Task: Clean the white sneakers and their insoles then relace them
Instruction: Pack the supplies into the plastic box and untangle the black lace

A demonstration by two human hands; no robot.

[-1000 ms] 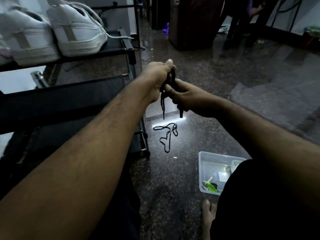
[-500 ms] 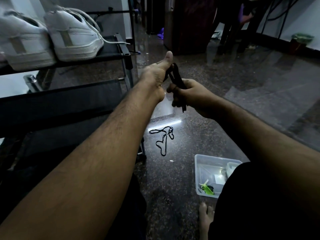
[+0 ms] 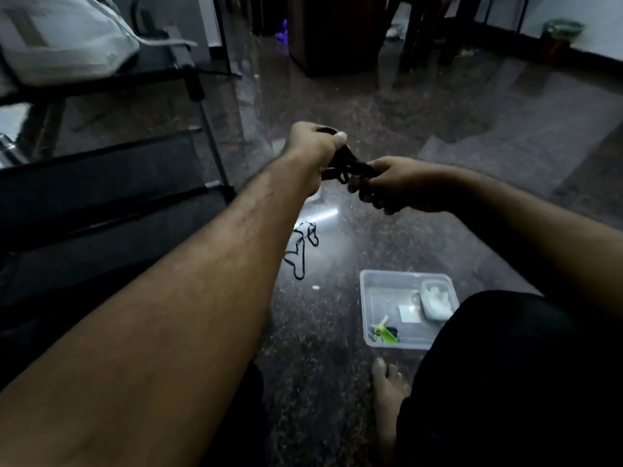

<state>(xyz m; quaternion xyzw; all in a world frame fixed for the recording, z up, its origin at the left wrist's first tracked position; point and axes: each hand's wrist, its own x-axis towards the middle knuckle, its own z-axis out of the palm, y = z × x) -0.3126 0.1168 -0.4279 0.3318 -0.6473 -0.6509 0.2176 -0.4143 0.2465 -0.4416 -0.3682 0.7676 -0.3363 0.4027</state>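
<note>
Black lace [image 3: 350,168] (bunched) between both hands

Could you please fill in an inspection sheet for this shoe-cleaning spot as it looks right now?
Surface: dark speckled glossy floor with a bright light reflection.
Job's things: a blurred white sneaker on the top shelf of the black rack; a black lace bunched between both hands; a second black lace lying loose on the floor.
Clutter: clear plastic tub holding a green item, a small white container and a pale square.
Grippers: left hand and right hand both grip the held lace.
Cables: nothing seen for certain; the far corner is too dark.
Surroundings: dark wooden furniture behind; the person's bare foot beside the tub.
</note>
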